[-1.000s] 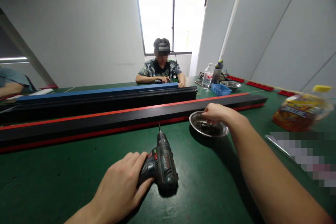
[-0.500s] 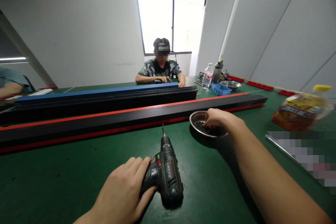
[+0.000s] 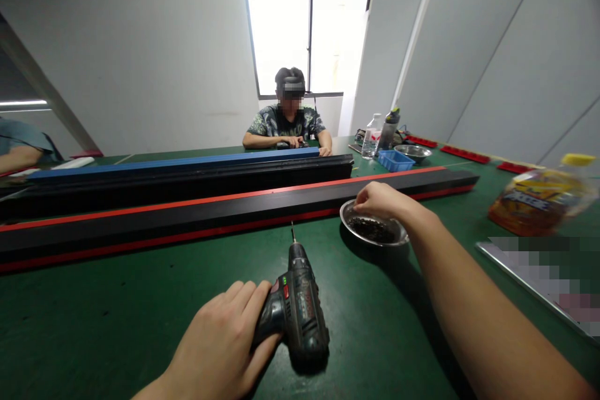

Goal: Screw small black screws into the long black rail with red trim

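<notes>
The left hand (image 3: 225, 337) is closed around the handle of a dark cordless drill (image 3: 300, 309) with a small red button. The drill lies on its side on the green table (image 3: 94, 325), close to the person, with its thin tip pointing away at the long black bar with red edges (image 3: 187, 219). Lying flat like this, it probably cannot tip over, and the grip keeps it from sliding.

The right hand (image 3: 379, 200) reaches out over a small round shiny metal dish (image 3: 349, 215), which sits just beside the long black bar. Its fingertips are bunched together above the far rim. I cannot tell if anything is pinched between them. Inside the dish is a heap of tiny dark screws (image 3: 372, 229). The dish likely keeps these little bits in one spot, so they do not roll off across the table.

Another person (image 3: 285, 125) sits at the far side with both hands on the table.
</notes>
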### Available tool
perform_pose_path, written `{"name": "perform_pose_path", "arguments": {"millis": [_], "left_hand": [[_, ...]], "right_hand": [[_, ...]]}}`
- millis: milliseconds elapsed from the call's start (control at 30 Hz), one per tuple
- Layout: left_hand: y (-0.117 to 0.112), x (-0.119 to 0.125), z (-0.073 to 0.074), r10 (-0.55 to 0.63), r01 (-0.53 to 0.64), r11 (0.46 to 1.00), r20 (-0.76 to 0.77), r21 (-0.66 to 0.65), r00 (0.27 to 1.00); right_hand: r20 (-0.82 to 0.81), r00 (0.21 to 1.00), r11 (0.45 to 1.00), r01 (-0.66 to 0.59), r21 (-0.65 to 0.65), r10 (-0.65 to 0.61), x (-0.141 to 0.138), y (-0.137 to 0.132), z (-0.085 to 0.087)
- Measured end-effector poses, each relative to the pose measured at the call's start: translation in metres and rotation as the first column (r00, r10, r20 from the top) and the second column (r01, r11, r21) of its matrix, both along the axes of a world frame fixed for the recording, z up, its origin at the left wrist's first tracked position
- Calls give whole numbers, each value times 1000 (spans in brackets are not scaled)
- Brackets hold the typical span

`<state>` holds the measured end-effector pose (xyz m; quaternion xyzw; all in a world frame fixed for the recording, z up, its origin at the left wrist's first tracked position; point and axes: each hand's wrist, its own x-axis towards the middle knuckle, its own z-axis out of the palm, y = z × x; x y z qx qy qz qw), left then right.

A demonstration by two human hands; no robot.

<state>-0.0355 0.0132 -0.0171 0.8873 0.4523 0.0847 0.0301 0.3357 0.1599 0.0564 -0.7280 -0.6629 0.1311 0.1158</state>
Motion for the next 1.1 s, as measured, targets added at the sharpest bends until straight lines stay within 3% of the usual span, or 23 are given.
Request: {"name": "perform_pose_path", "arguments": {"millis": [133, 233, 367, 500, 700, 867, 1000, 1100], "left_hand": [[-3, 0, 2, -35, 35, 999, -9, -2, 999], [-5, -1, 3, -57, 57, 998, -5, 0, 998], [-4, -2, 4, -92, 92, 996, -5, 21, 996], [-2, -2, 3, -111, 111, 993, -18, 47, 994], [-3, 0, 0, -111, 110, 993, 10, 46, 994], [-3, -1, -3, -92, 91, 996, 31, 20, 995], [-4, -2, -2, -74, 74, 997, 39, 8, 996], [-5, -1, -2, -63, 63, 998, 43, 2, 997]], "right_hand": [[-60, 987, 964, -133, 230, 151, -33, -4, 18], [-137, 961, 926, -183, 331, 239, -57, -4, 16], [-249, 911, 911, -235, 339, 328, -82, 0, -4], [-290, 901, 919, -225, 323, 323, -100, 4, -29], [-390, 891, 926, -77, 370, 230, -118, 6, -66], [-569, 799, 929, 39, 368, 192, -121, 9, -96], [-716, 683, 964, 68, 258, 144, -117, 12, -107], [-727, 667, 964, 47, 263, 166, -116, 13, -110]]}}
